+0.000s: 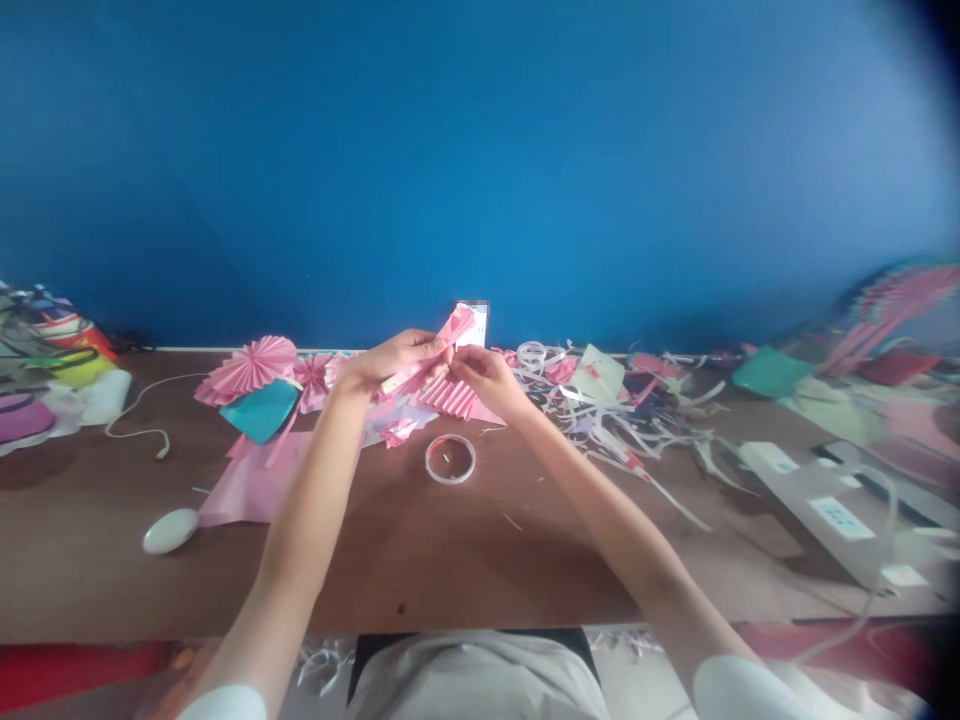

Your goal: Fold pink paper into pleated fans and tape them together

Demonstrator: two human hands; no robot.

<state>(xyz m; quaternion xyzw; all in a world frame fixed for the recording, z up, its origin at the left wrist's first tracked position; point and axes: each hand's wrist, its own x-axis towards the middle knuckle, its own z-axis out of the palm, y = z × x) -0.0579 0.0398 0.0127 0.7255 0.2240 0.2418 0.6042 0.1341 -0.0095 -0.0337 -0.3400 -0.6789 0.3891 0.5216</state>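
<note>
Above the table, my left hand (405, 358) grips a folded pink pleated paper (456, 326), which slants up to the right. My right hand (486, 374) is closed in a pinch against the paper's lower side; whatever its fingertips hold is too small to make out. Below both hands lies another pink pleated paper (452, 398), partly covered by them. A small crumpled pink piece (399, 431) rests to its left. Nearer to me, a clear roll of tape (451, 481) lies flat on the brown table (480, 560).
Pink paper fans (251, 370), a teal sheet (260, 409) and a white mouse (171, 531) are on the left. Tangled white strips (611, 435) spread to the right, with a white power strip (836, 515) beyond. A blue wall (480, 170) rises behind the table.
</note>
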